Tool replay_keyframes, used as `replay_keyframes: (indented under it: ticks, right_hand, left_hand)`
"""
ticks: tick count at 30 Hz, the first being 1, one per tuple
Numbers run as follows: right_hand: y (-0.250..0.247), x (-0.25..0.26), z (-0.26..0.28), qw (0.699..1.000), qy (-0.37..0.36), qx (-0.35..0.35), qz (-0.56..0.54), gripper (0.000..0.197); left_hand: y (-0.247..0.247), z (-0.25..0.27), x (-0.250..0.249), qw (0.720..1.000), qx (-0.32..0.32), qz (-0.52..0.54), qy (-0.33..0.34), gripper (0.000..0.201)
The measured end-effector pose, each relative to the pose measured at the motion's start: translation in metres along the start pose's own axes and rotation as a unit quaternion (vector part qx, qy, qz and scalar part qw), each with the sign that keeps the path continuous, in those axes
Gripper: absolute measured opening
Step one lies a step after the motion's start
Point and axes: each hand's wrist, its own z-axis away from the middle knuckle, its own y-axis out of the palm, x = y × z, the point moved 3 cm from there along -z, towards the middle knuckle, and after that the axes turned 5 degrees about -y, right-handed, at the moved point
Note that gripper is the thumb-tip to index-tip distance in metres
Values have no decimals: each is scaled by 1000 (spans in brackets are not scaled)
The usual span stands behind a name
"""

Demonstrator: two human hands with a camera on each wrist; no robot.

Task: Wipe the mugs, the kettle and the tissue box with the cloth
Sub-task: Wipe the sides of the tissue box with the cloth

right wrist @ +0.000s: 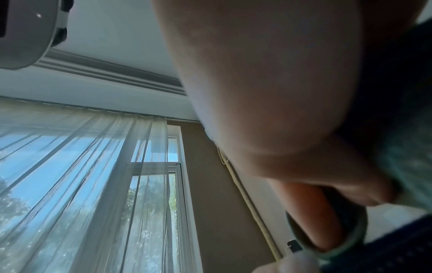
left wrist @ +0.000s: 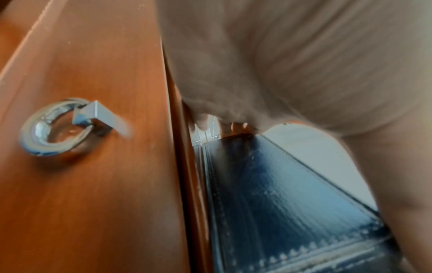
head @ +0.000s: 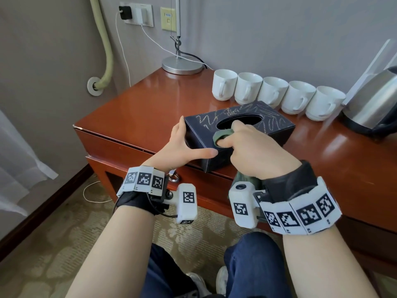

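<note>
A dark tissue box (head: 266, 123) with gold scribbles lies on the wooden cabinet top (head: 137, 117). My left hand (head: 184, 145) holds its left end, thumb along the near edge and fingers at the far corner. My right hand (head: 253, 151) grips a green cloth (head: 222, 135) and presses it on the box's top near the oval slot. Behind the box stand several white mugs (head: 272, 91) in a row, with a steel kettle (head: 373, 102) at the right. The left wrist view shows my palm (left wrist: 304, 64) against the box's stitched side (left wrist: 280, 203). The right wrist view shows cloth (right wrist: 416, 166) under my hand (right wrist: 280, 92).
A lamp base (head: 182, 64) stands at the cabinet's back left, below wall sockets (head: 139, 15) with a charger and white cable. A clear plastic stand (head: 378, 59) leans behind the kettle. A ring pull (left wrist: 53, 127) hangs on the drawer front. My knees are under the cabinet's front edge.
</note>
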Motion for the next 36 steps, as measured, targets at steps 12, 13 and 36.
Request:
replay_keyframes:
  ticks: [12, 13, 36]
  right_hand:
    - [1, 9, 8, 997, 34, -21, 71, 40]
    - [2, 12, 8, 997, 28, -27, 70, 38]
    - [4, -4, -1, 992, 118, -29, 23, 46]
  left_hand:
    - [-1, -4, 3, 1000, -3, 8, 16, 110]
    - [-1, -5, 4, 1000, -2, 9, 17, 109]
    - [1, -5, 5, 999, -3, 35, 34, 101]
